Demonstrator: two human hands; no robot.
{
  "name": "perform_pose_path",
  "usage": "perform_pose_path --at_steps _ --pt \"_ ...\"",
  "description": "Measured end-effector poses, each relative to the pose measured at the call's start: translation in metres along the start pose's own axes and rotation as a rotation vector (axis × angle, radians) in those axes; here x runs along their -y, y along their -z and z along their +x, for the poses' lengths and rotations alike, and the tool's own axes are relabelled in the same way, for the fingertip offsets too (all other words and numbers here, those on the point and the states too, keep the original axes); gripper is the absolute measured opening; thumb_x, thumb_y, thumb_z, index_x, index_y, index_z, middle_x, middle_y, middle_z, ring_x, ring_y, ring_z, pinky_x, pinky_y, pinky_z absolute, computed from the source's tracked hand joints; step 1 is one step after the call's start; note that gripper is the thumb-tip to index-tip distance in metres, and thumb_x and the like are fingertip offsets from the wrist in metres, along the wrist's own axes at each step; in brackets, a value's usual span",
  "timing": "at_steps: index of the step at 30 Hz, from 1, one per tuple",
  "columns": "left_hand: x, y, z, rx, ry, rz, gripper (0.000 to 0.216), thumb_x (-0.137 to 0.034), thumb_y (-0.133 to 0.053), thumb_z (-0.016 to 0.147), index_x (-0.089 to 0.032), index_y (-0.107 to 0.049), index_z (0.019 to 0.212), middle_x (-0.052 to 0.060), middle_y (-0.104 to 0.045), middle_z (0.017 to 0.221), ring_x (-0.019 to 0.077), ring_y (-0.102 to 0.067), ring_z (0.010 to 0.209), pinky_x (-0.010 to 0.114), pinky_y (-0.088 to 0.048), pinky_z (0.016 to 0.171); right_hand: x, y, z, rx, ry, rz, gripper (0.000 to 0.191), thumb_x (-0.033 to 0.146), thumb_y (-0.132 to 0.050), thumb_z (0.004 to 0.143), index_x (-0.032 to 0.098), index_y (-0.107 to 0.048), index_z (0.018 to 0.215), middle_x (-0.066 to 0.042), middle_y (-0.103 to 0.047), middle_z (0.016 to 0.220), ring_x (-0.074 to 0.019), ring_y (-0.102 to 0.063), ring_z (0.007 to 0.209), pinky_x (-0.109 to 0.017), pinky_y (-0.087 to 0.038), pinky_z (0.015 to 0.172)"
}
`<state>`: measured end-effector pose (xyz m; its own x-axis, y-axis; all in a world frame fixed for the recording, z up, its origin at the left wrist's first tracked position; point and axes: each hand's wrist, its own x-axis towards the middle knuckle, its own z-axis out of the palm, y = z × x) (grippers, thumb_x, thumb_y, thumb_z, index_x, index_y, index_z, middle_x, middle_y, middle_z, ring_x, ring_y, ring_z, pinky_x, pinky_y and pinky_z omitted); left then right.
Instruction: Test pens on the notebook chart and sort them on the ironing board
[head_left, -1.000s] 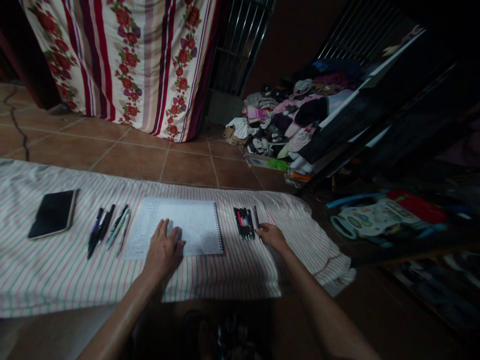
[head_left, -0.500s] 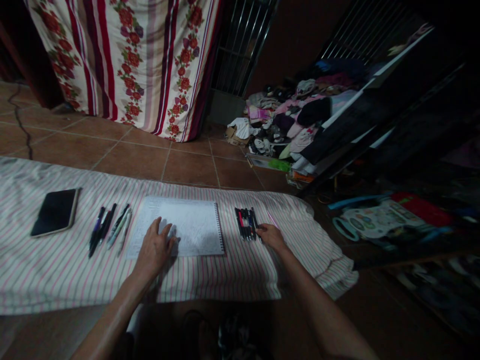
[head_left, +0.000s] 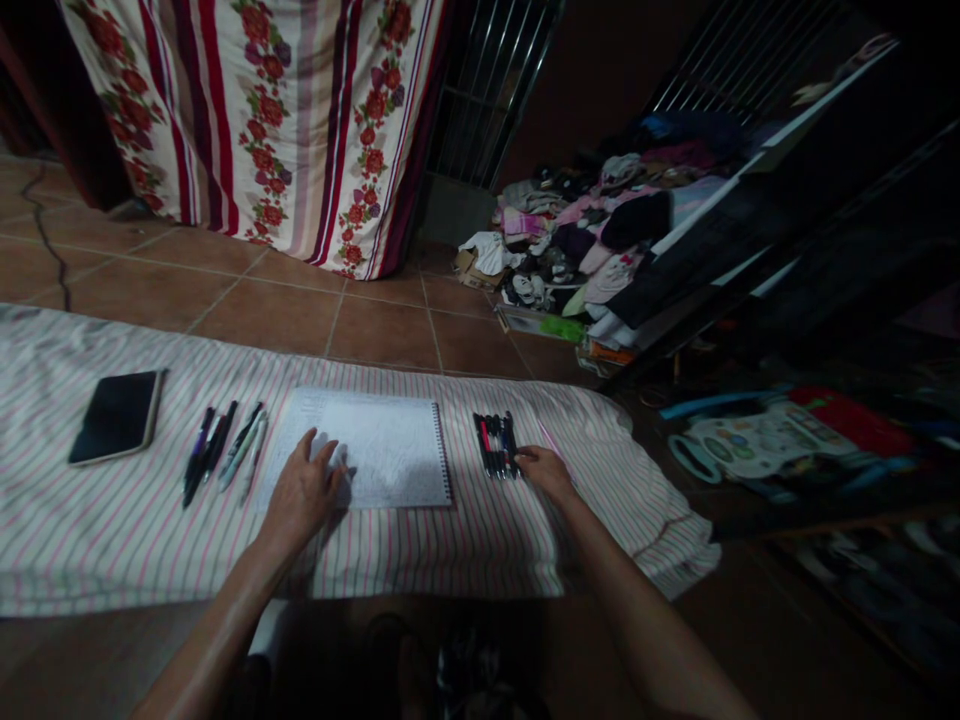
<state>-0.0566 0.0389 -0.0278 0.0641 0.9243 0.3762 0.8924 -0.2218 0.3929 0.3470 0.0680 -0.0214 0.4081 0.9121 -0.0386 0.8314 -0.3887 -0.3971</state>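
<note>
A spiral notebook (head_left: 382, 447) lies open on a pink-striped cloth (head_left: 112, 520) spread over the floor. My left hand (head_left: 300, 492) rests flat on the notebook's lower left corner, fingers spread. Right of the notebook lies a tight row of several dark pens (head_left: 496, 444). My right hand (head_left: 545, 470) sits at the near end of that row, fingertips touching the rightmost pen, fingers curled. Whether it grips a pen I cannot make out. Left of the notebook lie several more pens (head_left: 223, 452).
A dark phone (head_left: 116, 416) lies at the cloth's left. Beyond are brown floor tiles (head_left: 375, 320), a hanging flowered sheet (head_left: 277, 120), a pile of clothes (head_left: 585, 250) and a toy (head_left: 742, 440) at the right.
My left hand slid left and toward me, to the notebook's lower left corner. My right hand pushed the separate pen in against the row of pens.
</note>
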Motion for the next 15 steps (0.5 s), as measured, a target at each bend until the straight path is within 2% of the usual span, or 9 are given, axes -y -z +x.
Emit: perform_pose_path --at_steps 4,7,11,15 --pt "0.007 0.01 0.005 0.037 0.061 0.069 0.036 -0.029 -0.051 0.081 -0.012 -0.057 0.112 0.017 -0.049 0.125 0.0272 -0.053 0.11 0.039 -0.044 0.093 0.008 0.008 -0.007 0.0 0.031 -0.007 0.025 0.028 -0.054 0.07 0.019 -0.071 0.085 -0.007 -0.071 0.08 -0.0188 -0.065 0.078 -0.025 -0.045 0.065" --pt "0.011 0.024 0.009 0.113 0.151 0.135 0.035 -0.028 -0.05 0.082 -0.009 -0.059 0.11 0.019 -0.053 0.119 0.0269 -0.053 0.109 0.036 -0.042 0.094 0.023 0.012 -0.009 -0.013 0.074 -0.013 0.032 0.032 -0.047 0.074 0.017 -0.069 0.092 -0.01 -0.07 0.086 -0.0224 -0.064 0.083 -0.029 -0.045 0.069" --pt "0.017 0.043 0.011 0.171 0.234 0.227 0.032 -0.027 -0.046 0.083 -0.011 -0.061 0.107 0.016 -0.056 0.112 0.0262 -0.051 0.105 0.035 -0.041 0.091 0.055 0.009 -0.015 -0.07 0.164 0.065 0.039 0.038 -0.045 0.073 0.016 -0.067 0.096 -0.009 -0.069 0.082 -0.0227 -0.064 0.077 -0.031 -0.046 0.069" --pt "0.027 0.062 0.011 0.216 0.336 0.303 0.029 -0.027 -0.045 0.083 -0.015 -0.061 0.104 0.014 -0.056 0.107 0.0266 -0.05 0.103 0.033 -0.045 0.08 0.094 -0.006 -0.031 -0.031 0.351 0.23 0.038 0.041 -0.047 0.07 0.017 -0.068 0.091 -0.008 -0.068 0.089 -0.021 -0.063 0.078 -0.032 -0.047 0.074"
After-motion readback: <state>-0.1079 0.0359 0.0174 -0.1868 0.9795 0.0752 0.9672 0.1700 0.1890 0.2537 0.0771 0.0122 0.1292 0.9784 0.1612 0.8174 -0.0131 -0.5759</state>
